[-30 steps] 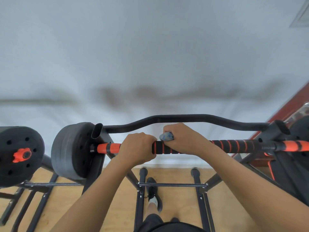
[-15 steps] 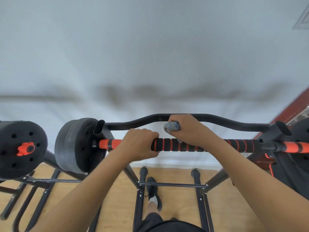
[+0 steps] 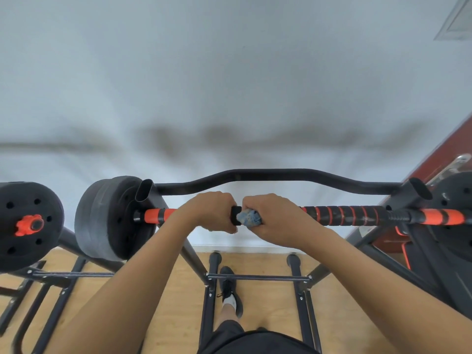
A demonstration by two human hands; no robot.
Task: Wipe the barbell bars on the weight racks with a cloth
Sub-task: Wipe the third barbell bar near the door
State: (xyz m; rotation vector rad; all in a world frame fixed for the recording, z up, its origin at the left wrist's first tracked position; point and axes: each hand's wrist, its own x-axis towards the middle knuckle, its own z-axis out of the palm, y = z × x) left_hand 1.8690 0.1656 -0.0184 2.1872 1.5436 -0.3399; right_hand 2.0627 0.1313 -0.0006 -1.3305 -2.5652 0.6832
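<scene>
down low, a black shoe [image 3: 229, 283] stands on the wood floor [image 3: 268, 307], between the low rails of the rack [image 3: 258, 277]. higher up, both arms reach out to the bar [image 3: 344, 215], which lies across the rack. the left hand [image 3: 212, 213] has its fingers curled tight round the bar, near the orange end. the right hand [image 3: 275, 218] is just beside it, almost touching. its fingers are wrapped round a blue cloth [image 3: 249, 217] that is pressed on the bar. the cloth sits near the middle of the bar, and a bit of it pokes out between the two hands. to the right, the bar has black and orange stripes. to the left is a big black plate [image 3: 112, 218]. behind the bar is a bent black bar [image 3: 268, 173], and then the pale wall [image 3: 229, 85]. i think the wiping is only part way. the cloth is on the bar, but i cannot tell which bits are clean. the striped part has no cloth on it now. another barbell [image 3: 51, 226] at the far left may be left to do too. no words or labels can be read.
</scene>
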